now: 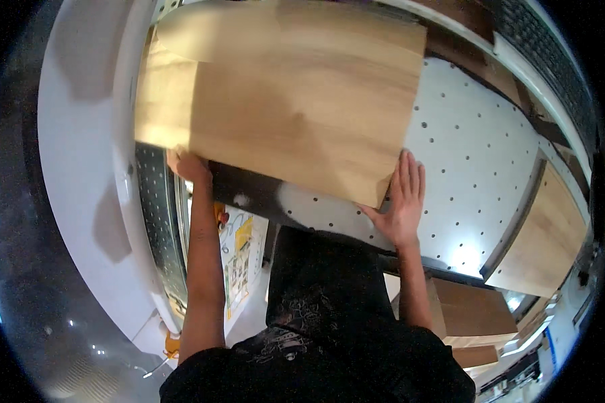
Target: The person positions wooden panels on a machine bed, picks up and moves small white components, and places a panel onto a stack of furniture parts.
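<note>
We have both bare hands at the near edge of a broad light wooden panel [302,117], which lies over the perforated white tabletop [480,154] and stretches away beyond them. Our left grip [191,166] is bent at the panel's near edge, toward its left end; the fingers are partly hidden, so we cannot tell whether they clasp it. Our right grip is spread wide [402,200], its thumb and straight fingers set around the panel's near right corner, with the fingertips pointing away from us beside the right edge. To the right of this grip, well apart, we see a smaller wooden board [541,235] at the tabletop's end. Nearer us than that board, below and to the right of the right grip, sits a brown wooden block [474,312]. Just below the left grip, beside our forearm, we see a printed sheet [243,252] with yellow patches.
</note>
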The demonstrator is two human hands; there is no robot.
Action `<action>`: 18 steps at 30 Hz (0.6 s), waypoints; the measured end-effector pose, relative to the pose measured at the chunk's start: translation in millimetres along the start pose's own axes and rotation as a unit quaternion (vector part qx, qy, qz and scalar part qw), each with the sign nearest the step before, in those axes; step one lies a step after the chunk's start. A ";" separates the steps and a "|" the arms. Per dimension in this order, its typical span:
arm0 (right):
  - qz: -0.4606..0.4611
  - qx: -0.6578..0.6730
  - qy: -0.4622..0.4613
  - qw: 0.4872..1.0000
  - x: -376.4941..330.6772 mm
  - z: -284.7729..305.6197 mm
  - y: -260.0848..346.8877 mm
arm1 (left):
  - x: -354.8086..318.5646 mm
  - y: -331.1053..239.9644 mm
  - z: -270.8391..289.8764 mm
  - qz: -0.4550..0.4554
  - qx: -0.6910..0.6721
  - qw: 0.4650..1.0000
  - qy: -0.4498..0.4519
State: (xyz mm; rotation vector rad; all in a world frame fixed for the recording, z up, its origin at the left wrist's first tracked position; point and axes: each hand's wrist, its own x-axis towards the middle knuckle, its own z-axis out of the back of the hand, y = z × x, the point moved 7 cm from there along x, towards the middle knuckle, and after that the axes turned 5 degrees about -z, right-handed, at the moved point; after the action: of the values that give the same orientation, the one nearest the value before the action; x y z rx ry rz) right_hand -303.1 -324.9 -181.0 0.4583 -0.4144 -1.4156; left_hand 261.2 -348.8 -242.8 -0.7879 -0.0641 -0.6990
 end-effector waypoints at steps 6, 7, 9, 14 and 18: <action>0.035 -0.014 0.005 0.999 6.5 -8.8 7.9 | 0.6 19.5 -3.0 -0.025 -0.055 0.997 -0.037; 0.030 -0.016 0.003 0.999 6.7 -9.6 8.9 | -0.6 15.5 -0.8 -0.054 -0.043 0.996 -0.053; 0.025 -0.019 -0.004 1.000 7.2 -9.9 11.7 | -1.5 5.0 -1.0 -0.101 0.026 0.993 -0.049; 0.018 -0.021 -0.023 0.999 6.6 -6.4 17.7 | -1.7 -4.1 0.8 -0.064 -0.080 0.992 -0.073; 0.030 -0.015 -0.034 0.999 5.6 -2.8 18.7 | -6.5 -15.3 3.6 -0.079 0.021 0.993 -0.083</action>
State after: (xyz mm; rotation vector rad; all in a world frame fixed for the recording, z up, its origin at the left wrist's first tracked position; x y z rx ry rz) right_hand -285.2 -328.5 -173.3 0.3724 -0.4573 -1.3807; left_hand 247.7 -350.3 -232.6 -0.8054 -0.2926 -0.7779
